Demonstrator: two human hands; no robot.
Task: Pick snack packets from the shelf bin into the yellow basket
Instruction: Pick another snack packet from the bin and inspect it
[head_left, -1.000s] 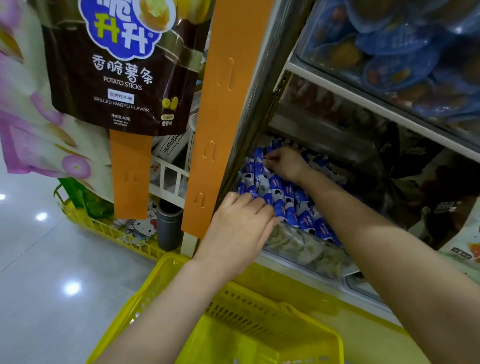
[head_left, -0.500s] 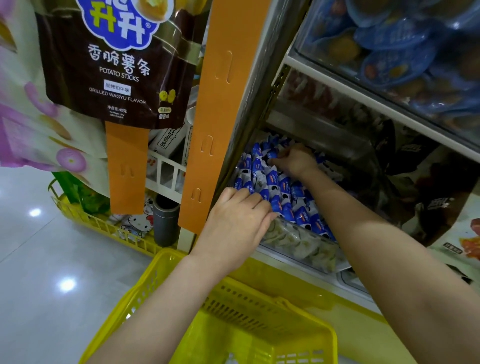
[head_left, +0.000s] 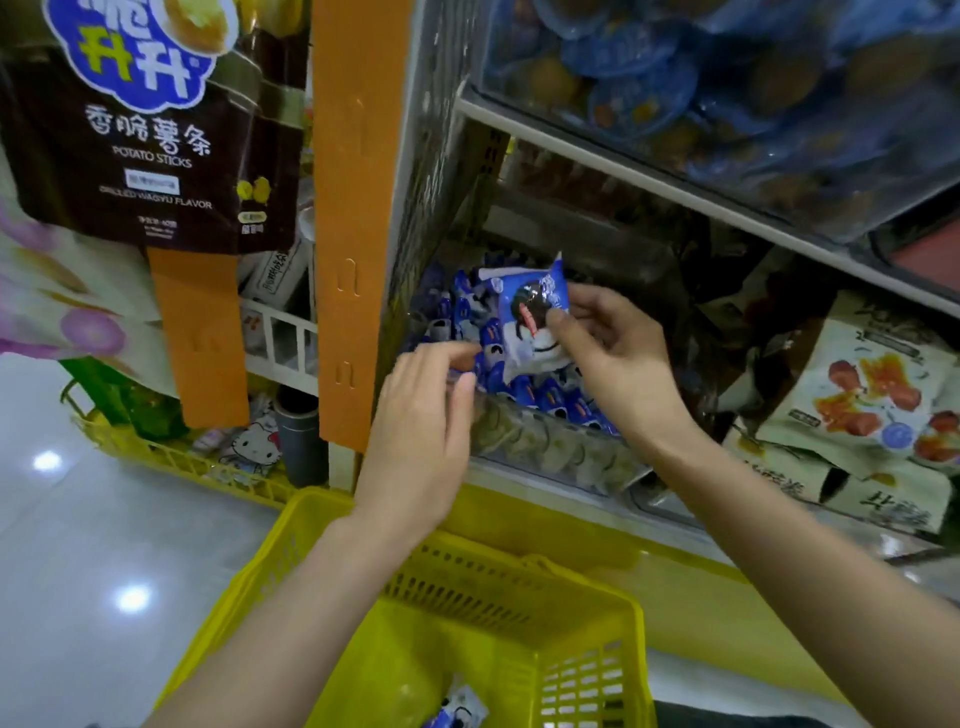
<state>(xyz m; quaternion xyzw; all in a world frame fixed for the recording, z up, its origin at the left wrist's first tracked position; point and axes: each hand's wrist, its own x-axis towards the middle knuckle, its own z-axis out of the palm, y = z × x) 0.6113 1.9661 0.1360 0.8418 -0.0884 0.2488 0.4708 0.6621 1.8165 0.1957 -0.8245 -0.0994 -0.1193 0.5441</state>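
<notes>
Above the shelf bin (head_left: 550, 452) rim, right hand (head_left: 618, 358) pinches a snack packet (head_left: 530, 317).

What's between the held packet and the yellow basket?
Head view: below the held packet, binned blue packets, the bin's clear front, then the yellow shelf lip before the basket.

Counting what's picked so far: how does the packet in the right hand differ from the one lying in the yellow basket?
The held packet is over the shelf bin, pinched by the right hand; the basket packet lies loose in the yellow basket. The held packet shows most of its face; the basket packet is cut off by the picture's edge. Both are blue and white.
</notes>
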